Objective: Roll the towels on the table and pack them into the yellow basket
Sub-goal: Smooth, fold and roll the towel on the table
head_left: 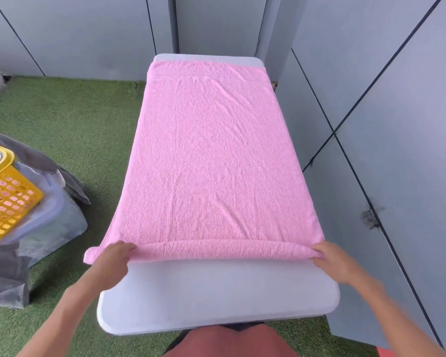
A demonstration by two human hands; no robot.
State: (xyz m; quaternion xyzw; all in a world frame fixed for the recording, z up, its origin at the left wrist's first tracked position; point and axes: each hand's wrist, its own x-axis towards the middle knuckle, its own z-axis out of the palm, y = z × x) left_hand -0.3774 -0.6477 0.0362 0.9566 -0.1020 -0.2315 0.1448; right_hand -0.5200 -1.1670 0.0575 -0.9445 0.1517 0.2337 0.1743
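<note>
Left hand (113, 256) and right hand (331, 256) each grip an end of the roll (216, 249); unrolled towel (216, 150) extends lengthwise away along the table (216, 292).

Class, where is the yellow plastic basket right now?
The yellow plastic basket sits at the left edge, on a grey bag on the green turf, left of the white table.

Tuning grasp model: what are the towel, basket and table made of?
Towel: pink terry cloth, looped nubby surface, soft creases. Basket: yellow, likely rigid plastic, moulded grid of holes. Table: smooth matte white top with rounded corners, probably plastic; cannot tell for sure.
</note>
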